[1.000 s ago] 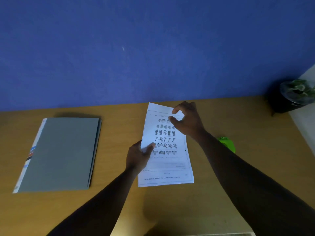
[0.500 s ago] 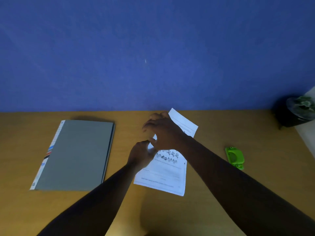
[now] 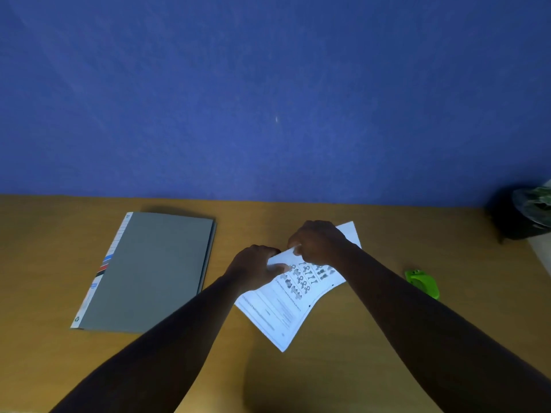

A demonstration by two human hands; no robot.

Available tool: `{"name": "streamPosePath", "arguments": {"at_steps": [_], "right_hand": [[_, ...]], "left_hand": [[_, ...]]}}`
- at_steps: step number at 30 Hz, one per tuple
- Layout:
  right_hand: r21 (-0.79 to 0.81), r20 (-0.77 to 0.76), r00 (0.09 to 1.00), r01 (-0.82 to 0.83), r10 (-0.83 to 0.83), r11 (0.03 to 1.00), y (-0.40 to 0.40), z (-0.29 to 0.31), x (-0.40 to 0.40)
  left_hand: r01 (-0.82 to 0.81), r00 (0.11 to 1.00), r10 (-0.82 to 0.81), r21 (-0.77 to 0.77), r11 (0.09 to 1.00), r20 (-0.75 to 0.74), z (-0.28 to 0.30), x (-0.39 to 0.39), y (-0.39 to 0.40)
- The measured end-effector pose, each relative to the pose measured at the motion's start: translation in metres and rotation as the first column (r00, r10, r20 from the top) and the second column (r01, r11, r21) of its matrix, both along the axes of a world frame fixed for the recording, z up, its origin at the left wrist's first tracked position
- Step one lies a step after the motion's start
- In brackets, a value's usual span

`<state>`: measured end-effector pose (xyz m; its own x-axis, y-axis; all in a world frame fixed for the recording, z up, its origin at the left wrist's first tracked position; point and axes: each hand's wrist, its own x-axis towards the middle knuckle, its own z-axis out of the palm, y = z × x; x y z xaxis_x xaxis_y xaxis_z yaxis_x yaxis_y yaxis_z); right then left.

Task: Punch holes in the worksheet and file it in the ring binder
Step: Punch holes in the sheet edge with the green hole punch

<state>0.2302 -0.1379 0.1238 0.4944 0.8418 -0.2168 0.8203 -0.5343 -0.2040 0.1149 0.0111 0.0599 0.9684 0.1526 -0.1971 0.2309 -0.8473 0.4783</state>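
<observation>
Nearest: two bare forearms reach in from the bottom edge and converge over the worksheet (image 3: 293,305), which lies on the wooden desk (image 3: 372,353).

Worksheet: now skewed, near corner pointing back toward the person. A second ago it lay nearly square to the desk edge; it has been swung round and its left edge lifted. The paper bows up where the hands meet, the lower half resting on the wood.

Left hand (image 3: 253,268): fingers curled, thumb and fingers pinching the raised left edge of the sheet.

Right hand (image 3: 320,242): has crossed from the top of the page to the same edge, fingers bent and closed on the paper just beside the left hand. The two hands are almost touching. Looks like the edge is being folded or creased, perhaps to find the midpoint for punching; can't tell for certain, the fingertips are dim and partly hidden.

Right of the sheet, apart from it: green hole punch (image 3: 423,283), untouched.

Left, well apart: grey ring binder (image 3: 149,269), flat and closed.

Far right corner: dark pot with a plant (image 3: 527,213), against the blue wall (image 3: 268,99).

Judgement: task barely begun. No holes visible along the held edge; punch must be fetched, binder opened.
</observation>
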Motion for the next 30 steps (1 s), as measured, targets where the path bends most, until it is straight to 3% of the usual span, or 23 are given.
{"name": "streamPosePath", "arguments": {"at_steps": [5, 10, 15, 19, 24, 30], "right_hand": [[0.002, -0.066, 0.982, 0.175, -0.174, 0.985, -0.017, -0.001, 0.011], [0.042, -0.162, 0.923, 0.359, -0.348, 0.932, -0.038, -0.002, 0.025], [0.084, -0.296, 0.813, 0.545, -0.502, 0.834, -0.053, -0.005, 0.034], [0.121, -0.511, 0.621, 0.736, -0.594, 0.666, -0.062, -0.014, 0.034], [0.043, -0.74, 0.31, 0.908, -0.596, 0.418, -0.07, -0.031, 0.021], [-0.082, -0.729, 0.142, 0.953, -0.67, 0.291, -0.076, -0.075, 0.006]], "left_hand": [[-0.072, 0.997, 0.071, -0.108, 0.992, -0.009, 0.004, -0.006, 0.017], [-0.225, 0.965, 0.247, -0.204, 0.953, 0.089, 0.004, -0.018, 0.036], [-0.433, 0.84, 0.521, -0.392, 0.812, 0.152, -0.005, -0.027, 0.045], [-0.551, 0.757, 0.651, -0.479, 0.683, 0.058, -0.018, -0.033, 0.04], [-0.613, 0.738, 0.666, -0.525, 0.591, -0.11, -0.042, -0.041, 0.027], [-0.584, 0.763, 0.578, -0.692, 0.425, -0.289, -0.067, -0.05, 0.01]]}}
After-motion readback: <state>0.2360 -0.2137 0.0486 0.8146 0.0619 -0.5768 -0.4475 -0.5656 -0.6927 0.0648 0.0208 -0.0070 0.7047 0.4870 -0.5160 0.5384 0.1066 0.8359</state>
